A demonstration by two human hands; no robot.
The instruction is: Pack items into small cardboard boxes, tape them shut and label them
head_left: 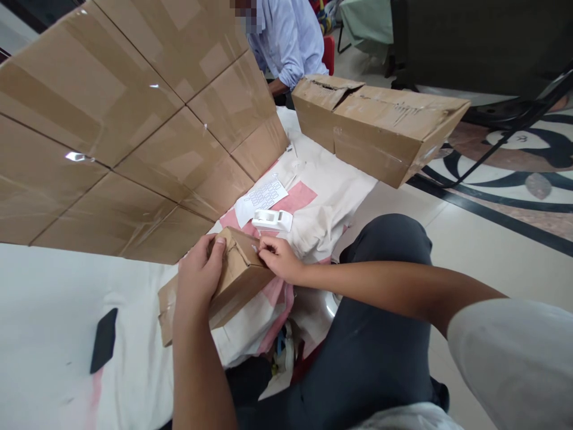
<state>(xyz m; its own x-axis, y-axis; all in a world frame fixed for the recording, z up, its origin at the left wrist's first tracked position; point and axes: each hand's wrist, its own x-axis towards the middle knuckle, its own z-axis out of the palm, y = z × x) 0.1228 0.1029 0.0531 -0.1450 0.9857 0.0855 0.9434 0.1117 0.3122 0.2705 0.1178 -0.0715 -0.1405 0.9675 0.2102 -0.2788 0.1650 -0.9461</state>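
Observation:
A long, narrow cardboard box (239, 292) lies in front of me, tilted across the cloth. My left hand (203, 263) grips its upper edge, thumb on top and fingers around the far side. At the box's right end, my right hand (278, 255) is closed in a pinch against the cardboard. A small whitish bit shows by its fingertips, too small to make out. Just beyond that hand stands a white tape dispenser (272, 220). A white paper sheet with printed shapes (264, 196) lies behind the dispenser.
A large panel of joined cardboard boxes (147, 125) rises at the left. Another long cardboard box (376, 128) lies at the back right. A dark phone-like slab (104, 340) rests on the white cloth (138, 352). A person in a blue shirt (286, 36) sits behind.

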